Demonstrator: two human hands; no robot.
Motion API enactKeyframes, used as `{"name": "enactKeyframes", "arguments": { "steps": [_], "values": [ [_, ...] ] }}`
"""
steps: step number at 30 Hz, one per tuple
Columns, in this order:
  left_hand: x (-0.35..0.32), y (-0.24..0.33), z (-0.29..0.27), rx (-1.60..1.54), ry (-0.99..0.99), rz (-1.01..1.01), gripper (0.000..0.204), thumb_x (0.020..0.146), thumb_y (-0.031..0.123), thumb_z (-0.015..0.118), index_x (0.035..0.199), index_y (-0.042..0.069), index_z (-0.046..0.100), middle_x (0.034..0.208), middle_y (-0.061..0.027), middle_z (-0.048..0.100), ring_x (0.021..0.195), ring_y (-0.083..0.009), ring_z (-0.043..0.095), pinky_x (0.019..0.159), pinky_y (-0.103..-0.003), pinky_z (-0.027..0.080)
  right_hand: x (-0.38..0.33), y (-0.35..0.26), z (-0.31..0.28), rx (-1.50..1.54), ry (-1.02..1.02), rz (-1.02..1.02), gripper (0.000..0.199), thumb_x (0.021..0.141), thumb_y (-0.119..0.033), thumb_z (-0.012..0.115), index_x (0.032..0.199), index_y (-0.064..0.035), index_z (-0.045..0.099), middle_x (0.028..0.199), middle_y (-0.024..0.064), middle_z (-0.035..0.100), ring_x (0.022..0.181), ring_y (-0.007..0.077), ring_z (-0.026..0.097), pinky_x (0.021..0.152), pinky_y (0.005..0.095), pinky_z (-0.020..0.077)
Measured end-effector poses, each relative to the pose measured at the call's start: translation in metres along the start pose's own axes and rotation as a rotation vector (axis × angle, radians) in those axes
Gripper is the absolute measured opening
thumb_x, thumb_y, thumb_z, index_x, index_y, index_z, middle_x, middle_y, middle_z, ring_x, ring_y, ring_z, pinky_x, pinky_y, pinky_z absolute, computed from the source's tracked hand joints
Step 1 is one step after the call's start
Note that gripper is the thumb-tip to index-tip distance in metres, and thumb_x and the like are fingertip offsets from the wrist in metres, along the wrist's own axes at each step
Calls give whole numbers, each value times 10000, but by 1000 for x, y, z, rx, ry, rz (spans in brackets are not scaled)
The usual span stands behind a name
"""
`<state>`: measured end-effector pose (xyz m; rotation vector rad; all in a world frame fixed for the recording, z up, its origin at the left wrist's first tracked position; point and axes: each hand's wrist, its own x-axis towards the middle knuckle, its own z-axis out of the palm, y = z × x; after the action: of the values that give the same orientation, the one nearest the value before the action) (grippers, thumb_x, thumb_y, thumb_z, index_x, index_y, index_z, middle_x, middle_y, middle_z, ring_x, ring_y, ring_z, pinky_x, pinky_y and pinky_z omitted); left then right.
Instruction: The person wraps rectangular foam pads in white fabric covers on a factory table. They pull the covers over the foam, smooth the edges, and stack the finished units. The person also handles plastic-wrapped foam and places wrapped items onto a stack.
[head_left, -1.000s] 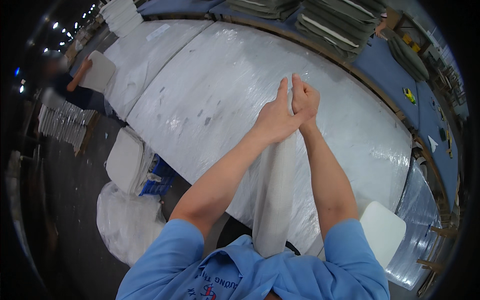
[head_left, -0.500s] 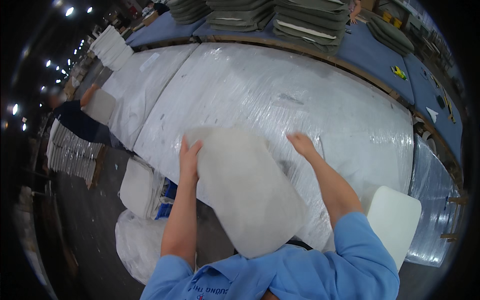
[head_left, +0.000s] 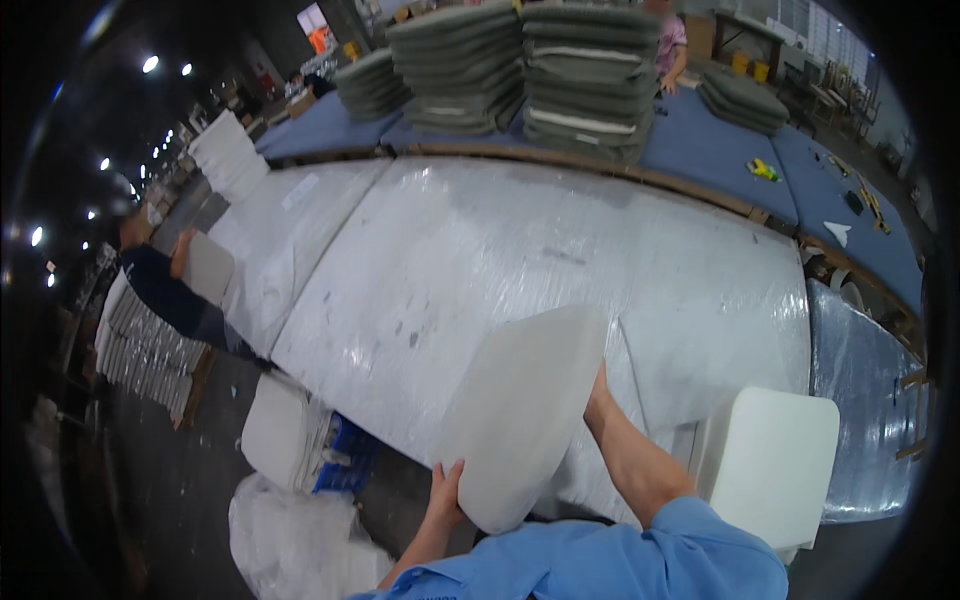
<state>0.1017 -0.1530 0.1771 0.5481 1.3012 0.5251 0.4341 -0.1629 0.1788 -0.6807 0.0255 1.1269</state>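
Note:
A pale grey, rounded seat cushion (head_left: 525, 415) is held up tilted in front of my body, over the near edge of the plastic-wrapped table (head_left: 400, 270). My left hand (head_left: 447, 492) grips its lower left edge, the thumb and a finger showing on the near face. At the upper right edge is my right hand (head_left: 598, 392), its fingers hidden behind the cushion. To the right of my right forearm stands a stack of similar white cushions (head_left: 780, 455).
At left, a person in a dark shirt (head_left: 165, 285) holds another cushion (head_left: 208, 268). More cushions (head_left: 275, 430) lie by a blue crate (head_left: 345, 455), with a plastic-wrapped bundle (head_left: 290, 535) nearer. Beyond the table, green-grey cushion stacks (head_left: 585, 85) sit on blue-topped benches (head_left: 700, 165).
The cushion has turned, its far end swinging right. My left hand has gone from its far left corner to the lower left edge; my right hand, free before, now holds the right edge.

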Motion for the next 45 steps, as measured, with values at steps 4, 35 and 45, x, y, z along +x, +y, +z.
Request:
{"name": "enactKeyframes", "arguments": {
  "steps": [4,35,45],
  "values": [
    [19,6,21,-37,-275,156,869,1046,255,591,1637,98,-27,1603,-211,316,1398,-352,460,1078,-495,483,-36,-46,65,-109,16,-53,488,1043,-372,512,1340,6,592,1263,130,674,1125,244,670,953,389,571],
    [13,141,185,401,-606,641,805,1024,299,575,1643,51,123,1609,-166,339,1464,-265,353,1189,-397,300,81,-30,122,-854,62,-584,477,1105,-390,414,1345,-8,570,1278,145,598,1176,227,561,1044,347,426],
    [117,237,200,248,-748,377,572,1035,371,511,1523,75,466,1466,-73,544,1365,-200,478,1130,-315,354,101,-13,159,-759,2,-610,397,1092,-340,498,856,-36,592,808,3,572,782,96,489,715,290,431]
  ]
}}
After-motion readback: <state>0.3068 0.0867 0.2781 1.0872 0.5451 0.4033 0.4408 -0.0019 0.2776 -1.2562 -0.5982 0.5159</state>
